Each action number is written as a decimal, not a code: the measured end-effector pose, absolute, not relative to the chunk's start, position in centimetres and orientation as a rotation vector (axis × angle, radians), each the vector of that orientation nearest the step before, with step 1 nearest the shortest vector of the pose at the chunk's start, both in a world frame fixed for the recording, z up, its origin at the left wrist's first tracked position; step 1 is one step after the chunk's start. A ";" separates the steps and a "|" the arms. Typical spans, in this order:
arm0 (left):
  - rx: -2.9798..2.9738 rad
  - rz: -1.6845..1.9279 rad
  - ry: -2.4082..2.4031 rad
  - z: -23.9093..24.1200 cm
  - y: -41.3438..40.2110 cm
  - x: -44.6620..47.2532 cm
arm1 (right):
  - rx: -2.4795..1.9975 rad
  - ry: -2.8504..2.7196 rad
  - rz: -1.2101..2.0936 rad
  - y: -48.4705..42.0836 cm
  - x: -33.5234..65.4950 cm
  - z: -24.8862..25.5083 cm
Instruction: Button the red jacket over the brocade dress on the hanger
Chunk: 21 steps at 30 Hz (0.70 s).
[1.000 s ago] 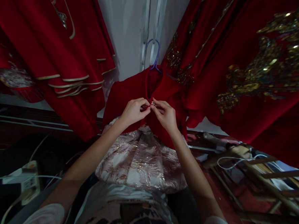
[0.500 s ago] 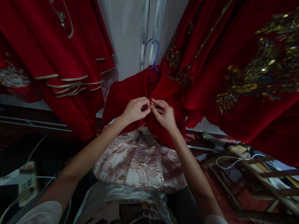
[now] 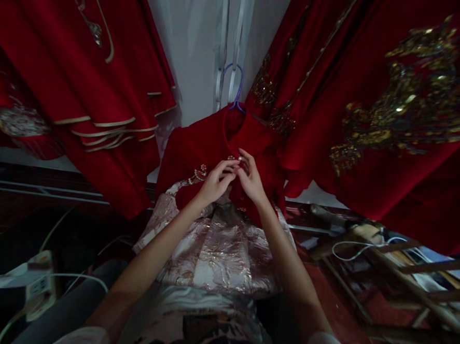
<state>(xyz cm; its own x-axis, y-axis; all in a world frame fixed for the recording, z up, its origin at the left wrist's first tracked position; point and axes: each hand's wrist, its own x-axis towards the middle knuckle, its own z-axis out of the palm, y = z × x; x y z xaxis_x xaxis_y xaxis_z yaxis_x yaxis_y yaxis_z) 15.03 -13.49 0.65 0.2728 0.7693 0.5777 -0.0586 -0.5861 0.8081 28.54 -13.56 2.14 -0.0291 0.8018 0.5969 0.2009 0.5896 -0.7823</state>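
A small red garment [image 3: 192, 149] hangs on a purple hanger [image 3: 235, 89] in front of me, above a pale pink and gold brocade skirt [image 3: 209, 248]. My left hand [image 3: 216, 181] and my right hand [image 3: 250, 181] meet at the garment's front opening. Their fingertips pinch a small gold clasp [image 3: 234, 159] there. A gold ornament [image 3: 201, 173] shows on the red cloth just left of my left hand.
Large red robes hang on both sides, the left robe [image 3: 84, 69] with cream trim, the right robe [image 3: 393, 109] with gold embroidery. A power strip [image 3: 39, 285] with white cables lies low left. A wooden frame [image 3: 403, 271] and cables sit at right.
Both hands have shifted slightly down and rightward on the garment's front. The left flap has moved, and a gold ornament is now uncovered beside my left hand.
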 end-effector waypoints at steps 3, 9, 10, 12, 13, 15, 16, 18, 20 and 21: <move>1.714 1.371 0.605 0.5 -13.2 14.8 | -0.848 -1.729 0.609 -14.8 29.6 1.7; 1.661 1.374 0.639 0.3 -13.1 14.7 | -1.020 -1.676 0.535 -15.4 32.3 2.8; 1.691 1.379 0.681 0.2 -13.1 14.8 | -1.037 -1.622 0.535 -15.5 32.8 3.2; 1.743 1.374 0.776 0.3 -13.2 15.0 | -1.041 -1.534 0.567 -16.0 33.8 4.3; 1.747 1.362 0.807 0.3 -13.3 15.1 | -1.032 -1.517 0.613 -16.3 34.2 4.8; 1.691 1.315 0.810 0.5 -13.5 15.3 | -1.010 -1.554 0.768 -17.3 34.7 5.9; 1.633 1.289 0.784 0.6 -13.7 15.3 | -0.998 -1.591 0.855 -17.8 34.8 6.3; 1.490 1.218 0.716 0.6 -14.1 15.0 | -0.973 -1.662 0.984 -18.8 34.7 7.1; 1.346 1.156 0.692 0.5 -14.5 14.3 | -0.948 -1.723 1.019 -19.7 34.1 7.7; 1.293 1.141 0.710 0.4 -14.7 13.9 | -0.933 -1.754 1.012 -19.9 33.7 7.8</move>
<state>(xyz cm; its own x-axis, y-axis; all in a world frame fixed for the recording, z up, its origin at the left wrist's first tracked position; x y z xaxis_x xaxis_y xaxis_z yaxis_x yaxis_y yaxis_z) 13.91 -14.72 0.41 0.3303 0.9260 0.1830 -0.2451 -0.1031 0.9640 33.73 -19.95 7.80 -0.3299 0.8895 0.3162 0.1715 0.3858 -0.9065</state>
